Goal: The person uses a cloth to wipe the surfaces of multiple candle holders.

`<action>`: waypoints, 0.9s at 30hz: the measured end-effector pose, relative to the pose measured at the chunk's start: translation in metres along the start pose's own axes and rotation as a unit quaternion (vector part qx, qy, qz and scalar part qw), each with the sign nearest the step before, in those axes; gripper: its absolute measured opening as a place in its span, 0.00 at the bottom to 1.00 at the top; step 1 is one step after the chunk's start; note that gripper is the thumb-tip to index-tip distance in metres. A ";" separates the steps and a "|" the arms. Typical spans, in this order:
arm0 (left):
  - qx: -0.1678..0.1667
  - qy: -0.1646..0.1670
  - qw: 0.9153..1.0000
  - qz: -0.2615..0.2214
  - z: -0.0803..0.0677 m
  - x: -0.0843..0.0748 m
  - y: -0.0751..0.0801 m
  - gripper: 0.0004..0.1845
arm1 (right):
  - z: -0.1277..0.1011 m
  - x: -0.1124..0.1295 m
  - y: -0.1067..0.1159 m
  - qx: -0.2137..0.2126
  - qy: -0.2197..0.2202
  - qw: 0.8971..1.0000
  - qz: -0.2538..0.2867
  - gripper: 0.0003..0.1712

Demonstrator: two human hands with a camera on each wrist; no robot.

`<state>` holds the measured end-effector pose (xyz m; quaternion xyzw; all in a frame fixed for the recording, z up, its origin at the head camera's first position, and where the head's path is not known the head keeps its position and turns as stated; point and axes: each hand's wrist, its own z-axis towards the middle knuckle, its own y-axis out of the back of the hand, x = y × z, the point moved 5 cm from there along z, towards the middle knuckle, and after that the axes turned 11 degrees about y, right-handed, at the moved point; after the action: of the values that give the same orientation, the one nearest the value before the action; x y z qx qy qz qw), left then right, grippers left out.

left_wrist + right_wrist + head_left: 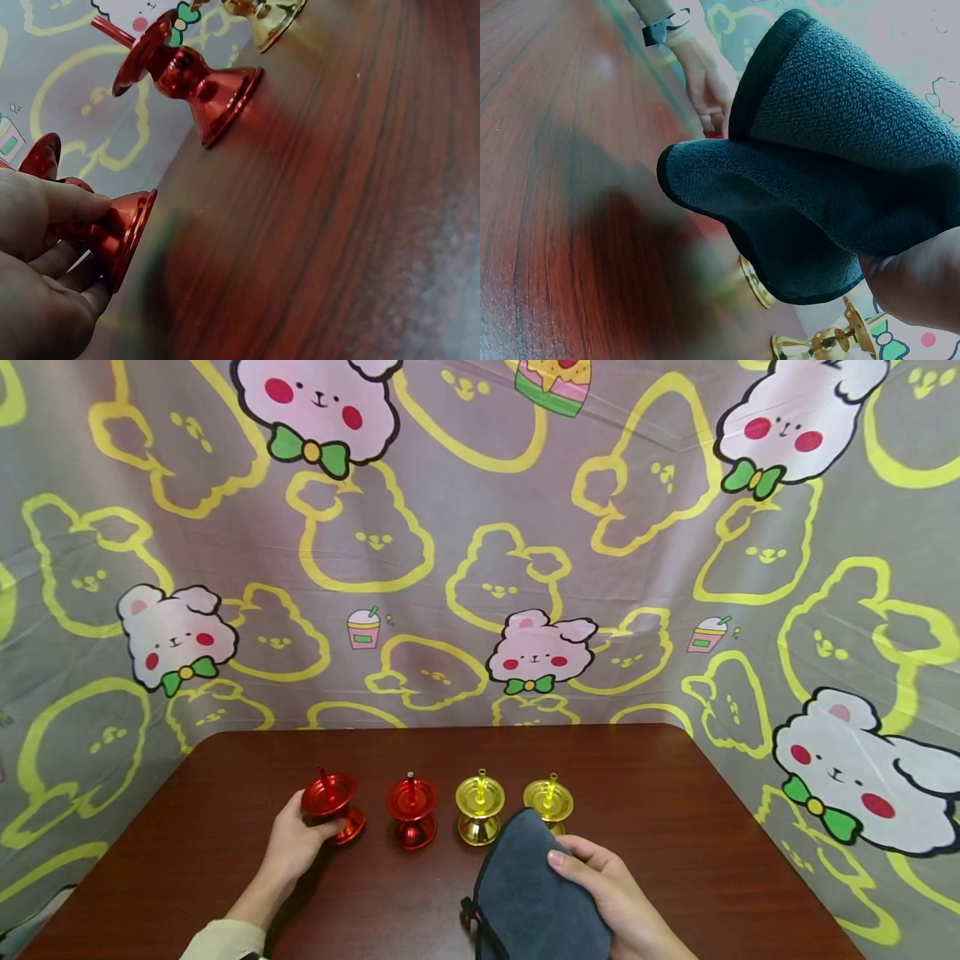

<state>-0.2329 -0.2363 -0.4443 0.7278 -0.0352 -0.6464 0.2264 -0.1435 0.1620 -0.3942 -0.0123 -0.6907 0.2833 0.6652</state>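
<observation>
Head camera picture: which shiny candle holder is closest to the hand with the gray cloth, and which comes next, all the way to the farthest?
From the right hand, which holds the gray cloth:
1. Right gold holder, just behind the cloth.
2. Left gold holder, next along to the left.
3. Upright red holder, mid-row.
4. Tilted red holder, far left, gripped by the left hand.

staged tabletop, cartoon backdrop [480,568], wooden table [675,827]

A dark reddish wooden tabletop [675,860] carries a row of four small metal candle holders: two red ones [412,811] at left, two gold ones [480,807] at right, each standing apart.
</observation>
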 end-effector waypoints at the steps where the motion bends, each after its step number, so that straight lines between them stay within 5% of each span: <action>1: -0.002 0.003 1.000 0.000 0.001 0.001 0.000 0.31 | 0.000 0.000 0.000 -0.002 -0.002 1.000 0.001 0.11; 19: -0.017 -0.009 1.000 0.016 0.005 0.007 0.001 0.31 | 0.000 0.000 0.001 -0.005 0.001 1.000 0.001 0.11; 27: 0.023 0.034 0.998 -0.054 -0.004 0.006 0.007 0.46 | -0.002 0.002 0.004 -0.019 0.004 1.000 -0.009 0.11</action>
<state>-0.2265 -0.2437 -0.4467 0.7554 -0.0026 -0.6313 0.1754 -0.1428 0.1668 -0.3940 -0.0194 -0.6936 0.2641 0.6700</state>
